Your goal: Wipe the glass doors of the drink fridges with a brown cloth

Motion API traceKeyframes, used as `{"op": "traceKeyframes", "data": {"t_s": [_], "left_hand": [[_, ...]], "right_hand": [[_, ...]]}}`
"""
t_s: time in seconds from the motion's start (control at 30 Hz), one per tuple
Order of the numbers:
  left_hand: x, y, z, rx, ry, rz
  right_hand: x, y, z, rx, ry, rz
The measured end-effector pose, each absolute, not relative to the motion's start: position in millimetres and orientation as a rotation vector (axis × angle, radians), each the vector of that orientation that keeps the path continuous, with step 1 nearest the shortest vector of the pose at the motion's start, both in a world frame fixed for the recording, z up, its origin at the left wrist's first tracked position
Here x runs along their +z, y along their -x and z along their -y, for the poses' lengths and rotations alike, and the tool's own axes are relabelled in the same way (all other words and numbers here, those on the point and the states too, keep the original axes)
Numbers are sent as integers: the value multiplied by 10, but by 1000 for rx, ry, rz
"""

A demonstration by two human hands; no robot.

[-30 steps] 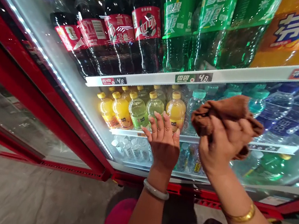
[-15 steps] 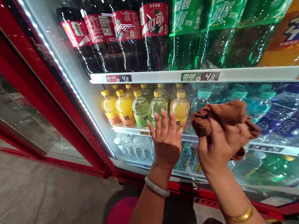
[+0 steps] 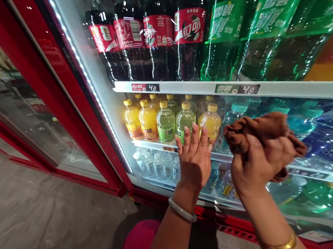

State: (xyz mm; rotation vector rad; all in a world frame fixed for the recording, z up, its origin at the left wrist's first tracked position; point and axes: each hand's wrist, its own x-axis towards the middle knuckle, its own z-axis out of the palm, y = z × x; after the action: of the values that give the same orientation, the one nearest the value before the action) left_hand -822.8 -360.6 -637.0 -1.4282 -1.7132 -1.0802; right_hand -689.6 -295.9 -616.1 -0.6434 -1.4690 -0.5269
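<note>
A bunched brown cloth (image 3: 259,134) is gripped in my right hand (image 3: 260,164), which wears a gold bangle at the wrist. The cloth is up against the glass door of a drinks cooler, in front of the water bottles (image 3: 304,121). My left hand (image 3: 194,157), with a pale bangle, is raised with fingers spread and holds nothing. It appears to rest on the glass, before small bottles of yellow juice (image 3: 210,119) and green juice (image 3: 165,124).
Large cola bottles (image 3: 188,25) and green soda bottles (image 3: 223,36) stand on the shelf above. At the left runs the red frame (image 3: 68,111) of a neighbouring cooler. My knees (image 3: 137,242) are below, over the grey floor (image 3: 25,211).
The view has turned slightly left, so the cooler and both hands appear further right. My right hand still grips the cloth, and my left hand stays spread at nearly the same spot on the glass.
</note>
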Motion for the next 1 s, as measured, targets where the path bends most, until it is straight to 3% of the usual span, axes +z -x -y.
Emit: {"op": "traceKeyframes", "data": {"t_s": [0.27, 0.53, 0.8, 1.0], "left_hand": [[-6384, 8334, 3682, -1168, 1269, 1752], [-6340, 8526, 3765, -1200, 1258, 1862], [-6335, 8595, 3858, -1160, 1226, 1836], [-6272, 8679, 3955, -1183, 1215, 1853]], "right_hand": [[-6965, 6707, 3093, -528, 524, 1796], [-6044, 7155, 3085, -538, 592, 1529], [-6873, 7015, 3246, -539, 410, 1859], [-6264, 7195, 3157, -476, 581, 1570]]}}
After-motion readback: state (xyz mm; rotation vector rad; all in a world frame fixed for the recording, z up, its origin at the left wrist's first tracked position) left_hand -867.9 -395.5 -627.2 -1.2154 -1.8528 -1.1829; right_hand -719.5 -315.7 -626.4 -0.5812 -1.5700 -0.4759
